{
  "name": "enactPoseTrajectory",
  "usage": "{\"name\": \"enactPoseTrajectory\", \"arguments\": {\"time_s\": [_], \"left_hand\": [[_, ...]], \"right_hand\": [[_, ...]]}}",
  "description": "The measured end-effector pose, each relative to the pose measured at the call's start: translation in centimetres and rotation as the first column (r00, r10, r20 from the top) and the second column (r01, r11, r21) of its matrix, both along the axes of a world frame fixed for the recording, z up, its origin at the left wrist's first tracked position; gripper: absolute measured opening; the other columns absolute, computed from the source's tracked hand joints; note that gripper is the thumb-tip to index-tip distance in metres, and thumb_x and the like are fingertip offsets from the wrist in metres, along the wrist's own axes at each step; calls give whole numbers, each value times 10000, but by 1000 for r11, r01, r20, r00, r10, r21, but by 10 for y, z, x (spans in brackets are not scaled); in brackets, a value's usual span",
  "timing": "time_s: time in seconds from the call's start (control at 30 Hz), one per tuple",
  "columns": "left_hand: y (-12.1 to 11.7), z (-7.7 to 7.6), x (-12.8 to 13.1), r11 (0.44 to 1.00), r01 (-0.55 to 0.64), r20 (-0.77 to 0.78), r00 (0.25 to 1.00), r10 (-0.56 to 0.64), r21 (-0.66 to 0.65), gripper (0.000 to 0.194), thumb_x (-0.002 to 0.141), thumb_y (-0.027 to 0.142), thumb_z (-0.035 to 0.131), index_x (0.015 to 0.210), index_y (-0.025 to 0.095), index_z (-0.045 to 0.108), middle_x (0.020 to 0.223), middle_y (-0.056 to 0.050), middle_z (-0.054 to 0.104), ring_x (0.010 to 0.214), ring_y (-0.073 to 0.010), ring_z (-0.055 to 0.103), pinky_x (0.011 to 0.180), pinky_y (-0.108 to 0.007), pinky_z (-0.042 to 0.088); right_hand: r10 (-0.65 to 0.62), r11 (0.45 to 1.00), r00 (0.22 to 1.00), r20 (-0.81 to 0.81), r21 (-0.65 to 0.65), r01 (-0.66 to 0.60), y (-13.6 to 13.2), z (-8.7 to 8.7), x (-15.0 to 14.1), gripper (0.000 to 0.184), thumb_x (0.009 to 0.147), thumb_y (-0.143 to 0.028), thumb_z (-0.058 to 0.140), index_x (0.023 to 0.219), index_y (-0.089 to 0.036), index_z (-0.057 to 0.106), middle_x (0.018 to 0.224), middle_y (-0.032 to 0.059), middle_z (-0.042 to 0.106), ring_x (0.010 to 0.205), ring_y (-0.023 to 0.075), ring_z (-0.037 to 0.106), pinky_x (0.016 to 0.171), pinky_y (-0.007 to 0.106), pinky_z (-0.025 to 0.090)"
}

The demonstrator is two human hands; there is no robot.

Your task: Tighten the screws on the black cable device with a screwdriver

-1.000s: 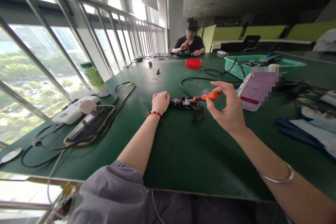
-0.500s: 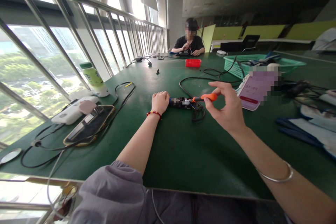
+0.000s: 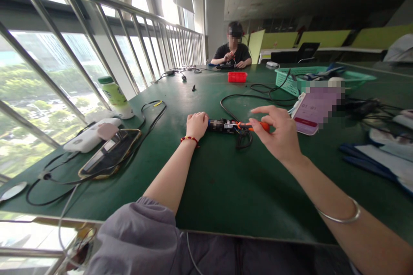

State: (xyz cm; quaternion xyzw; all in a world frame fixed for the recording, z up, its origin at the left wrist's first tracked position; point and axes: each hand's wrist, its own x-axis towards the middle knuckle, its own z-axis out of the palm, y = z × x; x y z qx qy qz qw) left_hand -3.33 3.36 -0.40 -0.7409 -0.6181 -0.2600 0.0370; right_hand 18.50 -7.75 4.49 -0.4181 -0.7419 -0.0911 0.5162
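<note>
In the head view, a small black connector (image 3: 222, 126) is pinned to the green surface (image 3: 226, 189) by the closed left hand (image 3: 196, 124). An orange-handled screwdriver (image 3: 254, 126) is pinched in the right hand (image 3: 279, 135), tip at the connector. A slip off the screw could be caused by the slanted shaft.

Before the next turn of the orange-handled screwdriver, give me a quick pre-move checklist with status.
1. Left hand closed on the small black connector block, pinning it to the green table: ok.
2. Right hand pinching the orange-handled screwdriver: ok.
3. Screwdriver tip seated in the block: cannot tell, too small.
4. Black cable looped right under the screwdriver shaft, may snag: not ok.
5. Pale phone with a purple screen lies apart from the right hand: ok.
</note>
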Motion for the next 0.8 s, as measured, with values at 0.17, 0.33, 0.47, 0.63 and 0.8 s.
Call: {"name": "enactPoseTrajectory", "arguments": {"time_s": [0.17, 0.33, 0.47, 0.63, 0.8], "left_hand": [[-1, 0, 0, 1000, 0, 0, 1000, 0, 19, 334, 916, 204, 320, 827, 202, 642, 976, -49, 702, 971, -210, 614, 912, -365, 358], [-3, 0, 4, 996, 31, -34, 999, -28, 84, 301, 922, 240, 350, 815, 208, 629, 954, -43, 692, 948, -207, 603, 901, -360, 355], [-7, 2, 11, 972, 137, -128, 985, -114, 191, 258, 916, 247, 383, 836, 209, 625, 917, -52, 668, 912, -209, 580, 889, -357, 357], [-17, 11, 26, 920, 299, -221, 944, -246, 252, 213, 902, 216, 406, 899, 198, 618, 945, -58, 649, 935, -213, 551, 903, -350, 351], [-28, 19, 38, 877, 406, -281, 900, -334, 258, 187, 863, 162, 429, 901, 192, 610, 961, -48, 645, 923, -201, 547, 903, -339, 353]], "right_hand": [[-5, 1000, 999, -38, 8, 5, 1, 1, 1, 227, 824, -329, 560, 1021, -218, 576, 647, -22, 580, 655, 171, 571, 828, 398, 435], [0, 999, 998, -59, 38, 2, 1, 0, 1, 340, 793, -271, 560, 1127, -209, 533, 786, 15, 616, 768, 194, 585, 820, 393, 448], [-30, 999, 1000, -8, -15, 30, 0, 2, 0, 149, 837, -347, 548, 888, -218, 602, 495, -45, 494, 585, 173, 537, 806, 398, 431], [-23, 999, 998, -57, 42, 26, 1, 1, 0, 264, 807, -309, 564, 1059, -230, 560, 704, -7, 593, 706, 185, 587, 812, 385, 447], [-15, 998, 999, -52, 55, 18, 2, 1, 1, 288, 800, -281, 562, 1082, -219, 551, 797, 21, 623, 753, 193, 594, 811, 383, 450]]}}
